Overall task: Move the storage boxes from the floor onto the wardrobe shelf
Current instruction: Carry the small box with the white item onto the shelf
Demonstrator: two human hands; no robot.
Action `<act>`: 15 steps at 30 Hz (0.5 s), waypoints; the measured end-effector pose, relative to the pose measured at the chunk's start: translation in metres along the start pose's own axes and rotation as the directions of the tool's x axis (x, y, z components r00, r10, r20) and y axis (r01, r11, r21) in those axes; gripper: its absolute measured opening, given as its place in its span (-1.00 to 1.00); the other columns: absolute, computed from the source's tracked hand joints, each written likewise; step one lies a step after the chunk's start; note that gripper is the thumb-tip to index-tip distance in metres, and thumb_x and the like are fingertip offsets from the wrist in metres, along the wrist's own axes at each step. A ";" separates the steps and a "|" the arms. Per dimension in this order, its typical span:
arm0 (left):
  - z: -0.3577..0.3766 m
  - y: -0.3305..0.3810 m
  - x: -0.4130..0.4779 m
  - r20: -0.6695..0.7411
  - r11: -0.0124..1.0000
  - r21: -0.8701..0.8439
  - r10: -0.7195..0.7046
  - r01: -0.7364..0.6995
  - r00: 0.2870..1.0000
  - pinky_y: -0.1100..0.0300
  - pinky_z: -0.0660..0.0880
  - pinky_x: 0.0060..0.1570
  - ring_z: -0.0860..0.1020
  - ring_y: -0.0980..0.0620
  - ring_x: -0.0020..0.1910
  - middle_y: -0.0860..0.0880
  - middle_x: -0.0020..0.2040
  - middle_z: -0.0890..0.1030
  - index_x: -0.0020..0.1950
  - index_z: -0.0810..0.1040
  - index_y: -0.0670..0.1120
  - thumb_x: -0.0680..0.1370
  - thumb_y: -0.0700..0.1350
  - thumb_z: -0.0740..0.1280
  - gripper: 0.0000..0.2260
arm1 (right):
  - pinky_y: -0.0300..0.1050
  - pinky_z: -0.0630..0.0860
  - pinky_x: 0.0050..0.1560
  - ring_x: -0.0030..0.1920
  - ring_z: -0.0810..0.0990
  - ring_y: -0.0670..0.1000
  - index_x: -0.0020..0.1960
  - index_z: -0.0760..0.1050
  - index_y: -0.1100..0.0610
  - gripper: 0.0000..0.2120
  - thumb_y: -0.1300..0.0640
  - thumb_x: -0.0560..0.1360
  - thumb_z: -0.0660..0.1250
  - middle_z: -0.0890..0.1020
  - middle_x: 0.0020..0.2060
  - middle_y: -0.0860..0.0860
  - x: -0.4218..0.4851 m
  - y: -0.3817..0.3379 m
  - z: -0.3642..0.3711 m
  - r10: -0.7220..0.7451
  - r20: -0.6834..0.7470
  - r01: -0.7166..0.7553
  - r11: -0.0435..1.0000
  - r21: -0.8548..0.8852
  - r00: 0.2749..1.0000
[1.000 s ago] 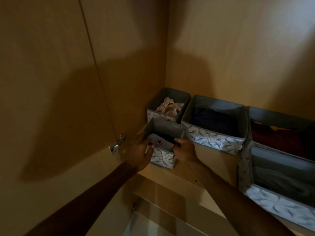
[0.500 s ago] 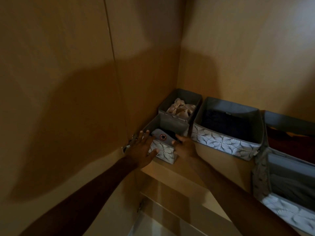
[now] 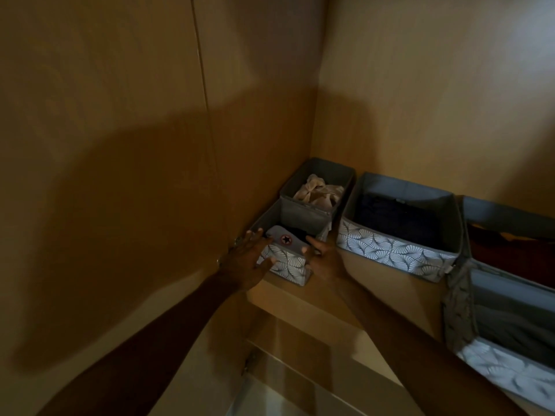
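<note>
A small grey fabric storage box (image 3: 288, 265) with a white leaf pattern stands on the wardrobe shelf (image 3: 324, 298) near its front left corner. Folded clothes with a round star patch lie inside it. My left hand (image 3: 247, 262) rests flat against the box's left side, fingers spread. My right hand (image 3: 322, 259) lies against its right side, fingers loosely apart. Neither hand grips the box. Behind it stands a second small box (image 3: 318, 187) holding pale cloth.
A larger patterned box (image 3: 396, 253) with dark clothes sits to the right, a further box (image 3: 507, 217) with red cloth beyond it. Another box (image 3: 507, 367) hangs over the front edge at the far right. The wardrobe's side wall (image 3: 120, 145) is close on the left.
Both hands have opened from their grip on the small box's front rim and now lie against its sides. The box sits further back on the shelf, against the rear box.
</note>
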State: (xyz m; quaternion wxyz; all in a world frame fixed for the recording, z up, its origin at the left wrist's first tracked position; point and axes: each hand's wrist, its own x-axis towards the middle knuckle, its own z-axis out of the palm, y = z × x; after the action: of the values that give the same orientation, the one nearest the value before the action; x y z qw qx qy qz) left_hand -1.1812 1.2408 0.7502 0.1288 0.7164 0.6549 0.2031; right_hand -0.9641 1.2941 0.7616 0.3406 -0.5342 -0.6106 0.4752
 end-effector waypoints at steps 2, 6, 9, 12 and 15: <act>0.001 -0.005 0.001 -0.010 1.000 -0.022 0.010 -0.010 1.000 -0.14 0.06 0.50 -0.01 -0.05 0.58 0.00 0.59 0.10 0.54 0.19 0.12 0.56 0.31 0.12 -0.41 | 0.00 0.54 0.17 0.18 0.56 0.07 0.44 0.34 0.05 -0.50 0.07 0.53 0.34 0.54 0.25 0.02 -0.006 -0.002 -0.002 -0.007 0.028 0.007 1.000 0.004 1.000; -0.002 0.003 -0.009 -0.037 0.995 -0.101 -0.020 0.017 0.999 -0.08 0.15 0.48 0.11 -0.04 0.54 -0.01 0.57 0.18 0.50 0.30 0.07 0.57 0.26 0.16 -0.45 | -0.21 0.48 0.09 0.17 0.52 -0.03 0.49 0.23 0.12 -0.46 0.18 0.56 0.31 0.51 0.17 0.02 -0.017 -0.003 -0.004 -0.018 0.082 0.018 1.000 -0.001 0.996; -0.005 0.019 -0.026 -0.059 0.957 -0.282 -0.084 0.064 0.995 0.02 0.34 0.38 0.35 0.07 0.37 0.06 0.42 0.40 0.37 0.49 0.02 0.59 0.18 0.22 -0.58 | -0.06 0.52 0.21 0.24 0.54 0.05 0.48 0.25 0.09 -0.43 0.22 0.52 0.35 0.50 0.30 0.06 -0.030 0.000 -0.002 -0.024 0.084 0.021 0.999 0.041 0.996; -0.004 0.038 -0.050 -0.026 0.787 -0.607 -0.158 0.110 0.987 0.06 0.48 0.24 0.55 0.03 0.24 -0.05 0.24 0.61 0.22 0.59 -0.01 0.61 0.04 0.25 -0.74 | -0.09 0.48 0.25 0.30 0.47 -0.05 0.44 0.34 -0.01 -0.45 0.15 0.49 0.40 0.48 0.33 -0.05 -0.051 0.005 -0.004 -0.037 0.079 0.032 0.997 0.065 0.996; -0.001 0.054 -0.076 -0.045 0.651 -0.754 -0.184 0.087 0.982 0.22 0.51 0.14 0.58 0.19 0.13 0.06 0.11 0.66 0.13 0.63 0.03 0.62 -0.05 0.26 -0.82 | -0.04 0.49 0.27 0.30 0.48 -0.09 0.35 0.46 -0.09 -0.53 0.08 0.46 0.42 0.53 0.30 -0.10 -0.083 0.009 -0.008 -0.050 0.047 0.046 0.996 0.075 0.998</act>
State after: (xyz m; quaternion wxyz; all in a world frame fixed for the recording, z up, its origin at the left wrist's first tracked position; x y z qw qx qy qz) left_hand -1.1381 1.1592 0.7659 0.3878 0.5357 0.5716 0.4857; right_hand -0.9375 1.2145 0.7636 0.3563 -0.4946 -0.6134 0.5022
